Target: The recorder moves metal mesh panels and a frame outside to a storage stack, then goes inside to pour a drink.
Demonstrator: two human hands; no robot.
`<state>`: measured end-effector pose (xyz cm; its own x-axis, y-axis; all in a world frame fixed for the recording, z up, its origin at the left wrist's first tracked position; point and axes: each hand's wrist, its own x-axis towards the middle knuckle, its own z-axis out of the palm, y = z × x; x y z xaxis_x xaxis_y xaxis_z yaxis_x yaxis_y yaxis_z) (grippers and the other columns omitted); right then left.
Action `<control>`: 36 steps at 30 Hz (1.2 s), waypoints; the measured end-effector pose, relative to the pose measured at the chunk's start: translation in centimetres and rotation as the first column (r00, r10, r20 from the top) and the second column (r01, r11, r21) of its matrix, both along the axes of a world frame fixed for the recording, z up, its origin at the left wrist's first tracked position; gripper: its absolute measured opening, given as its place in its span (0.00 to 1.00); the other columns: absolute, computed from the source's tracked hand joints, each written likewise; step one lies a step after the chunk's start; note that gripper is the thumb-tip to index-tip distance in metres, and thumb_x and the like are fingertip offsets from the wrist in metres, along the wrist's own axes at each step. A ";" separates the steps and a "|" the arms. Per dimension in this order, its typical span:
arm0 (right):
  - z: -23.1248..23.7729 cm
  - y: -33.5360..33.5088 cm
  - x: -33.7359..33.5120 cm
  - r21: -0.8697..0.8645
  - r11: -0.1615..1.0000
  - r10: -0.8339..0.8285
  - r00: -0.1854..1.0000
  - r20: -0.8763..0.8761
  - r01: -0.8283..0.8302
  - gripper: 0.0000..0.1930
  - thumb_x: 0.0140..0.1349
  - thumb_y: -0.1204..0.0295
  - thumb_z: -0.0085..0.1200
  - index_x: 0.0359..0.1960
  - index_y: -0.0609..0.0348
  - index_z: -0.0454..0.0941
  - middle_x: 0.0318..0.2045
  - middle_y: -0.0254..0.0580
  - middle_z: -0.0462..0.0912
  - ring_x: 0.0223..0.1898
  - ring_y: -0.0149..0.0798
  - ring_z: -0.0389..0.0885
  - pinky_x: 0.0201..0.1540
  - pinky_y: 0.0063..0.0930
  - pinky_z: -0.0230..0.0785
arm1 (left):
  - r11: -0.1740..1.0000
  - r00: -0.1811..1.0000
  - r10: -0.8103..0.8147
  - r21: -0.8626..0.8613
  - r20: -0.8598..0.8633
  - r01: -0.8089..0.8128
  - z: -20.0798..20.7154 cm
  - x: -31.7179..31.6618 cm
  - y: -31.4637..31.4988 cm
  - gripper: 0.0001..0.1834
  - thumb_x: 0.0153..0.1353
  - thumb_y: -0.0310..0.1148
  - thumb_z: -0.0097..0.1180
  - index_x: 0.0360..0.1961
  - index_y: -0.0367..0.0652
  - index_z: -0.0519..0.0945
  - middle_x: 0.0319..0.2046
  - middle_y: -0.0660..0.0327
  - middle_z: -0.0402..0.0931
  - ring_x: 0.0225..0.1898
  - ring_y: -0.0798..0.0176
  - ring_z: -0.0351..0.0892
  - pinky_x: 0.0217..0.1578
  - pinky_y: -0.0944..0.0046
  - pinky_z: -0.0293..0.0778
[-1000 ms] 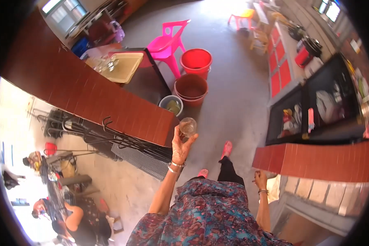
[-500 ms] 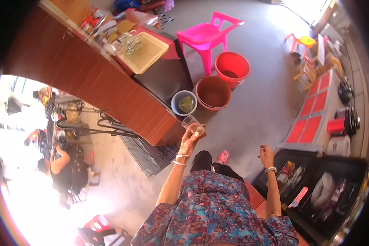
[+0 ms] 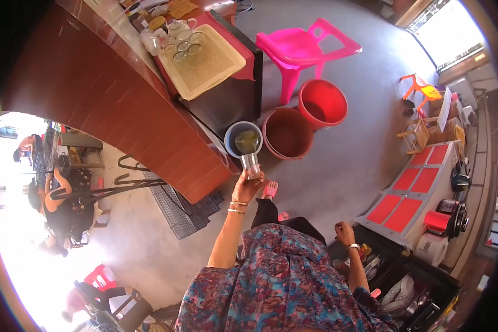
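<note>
A clear drinking glass (image 3: 250, 161) is gripped in my left hand (image 3: 245, 189), its rim pointing away from me. It is held over the near edge of a pale blue bucket (image 3: 228, 145), inside which something yellowish-green (image 3: 247, 141) shows. My right hand (image 3: 345, 233) hangs at my side with its fingers curled and nothing seen in them. Beside the blue bucket stand a brownish-red bucket (image 3: 268, 126) and a brighter red bucket (image 3: 341, 110). Whether the glass holds any liquid is hard to make out.
A wooden counter (image 3: 110, 105) runs along my left. On a dark cabinet lies a cream tray (image 3: 221, 63) with several glasses and a teapot (image 3: 178, 26). A pink plastic chair (image 3: 293, 50) stands ahead; a red-doored cabinet (image 3: 404, 193) is right. People sit far left.
I have stepped forward, one foot now ahead. My left hand has brought the glass close to the blue bucket's near rim. My right hand has swung lower and back.
</note>
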<state>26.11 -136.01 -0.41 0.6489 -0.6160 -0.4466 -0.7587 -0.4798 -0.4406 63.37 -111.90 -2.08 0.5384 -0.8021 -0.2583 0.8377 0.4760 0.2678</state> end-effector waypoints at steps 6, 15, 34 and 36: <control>1.7 -2.0 2.1 0.130 0.983 -0.114 0.984 -0.139 0.132 0.10 0.54 0.67 0.49 0.33 0.61 0.76 0.22 0.48 0.79 0.19 0.39 0.80 0.27 0.30 0.73 | 0.952 0.973 0.150 0.289 -0.175 -0.095 -2.2 3.9 -1.3 0.24 0.54 0.48 0.54 0.41 0.37 0.73 0.30 0.54 0.77 0.30 0.57 0.77 0.45 0.51 0.72; 0.1 -6.7 3.1 0.300 0.863 -0.374 0.914 -0.158 0.406 0.09 0.58 0.71 0.47 0.35 0.65 0.72 0.22 0.45 0.78 0.18 0.37 0.80 0.17 0.25 0.70 | 0.949 0.907 0.019 0.294 -0.420 0.117 -2.0 11.3 -2.9 0.19 0.54 0.49 0.49 0.31 0.42 0.76 0.24 0.59 0.77 0.22 0.59 0.77 0.42 0.46 0.72; -11.3 -9.0 -9.9 0.629 -0.156 -0.856 0.213 -0.471 0.762 0.10 0.59 0.67 0.44 0.31 0.60 0.74 0.23 0.36 0.75 0.23 0.37 0.74 0.25 0.36 0.74 | 0.877 0.955 0.243 0.459 -0.171 -0.141 -0.5 6.9 -19.8 0.11 0.54 0.48 0.53 0.32 0.55 0.77 0.28 0.67 0.78 0.30 0.65 0.76 0.35 0.54 0.73; -11.1 -12.3 -11.0 0.380 0.485 -0.722 0.606 -0.333 0.787 0.13 0.53 0.66 0.43 0.31 0.59 0.78 0.21 0.44 0.78 0.17 0.36 0.74 0.18 0.32 0.65 | 0.865 0.975 0.159 0.497 -0.158 -0.061 1.3 6.5 -24.6 0.14 0.54 0.50 0.53 0.29 0.52 0.78 0.24 0.67 0.78 0.28 0.65 0.77 0.34 0.55 0.74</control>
<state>15.15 -148.32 -11.50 -0.0411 -0.5479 -0.8356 -0.7877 0.5322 -0.3102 69.90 -136.55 -0.83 0.5177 -0.4859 -0.7042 0.8453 0.4179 0.3330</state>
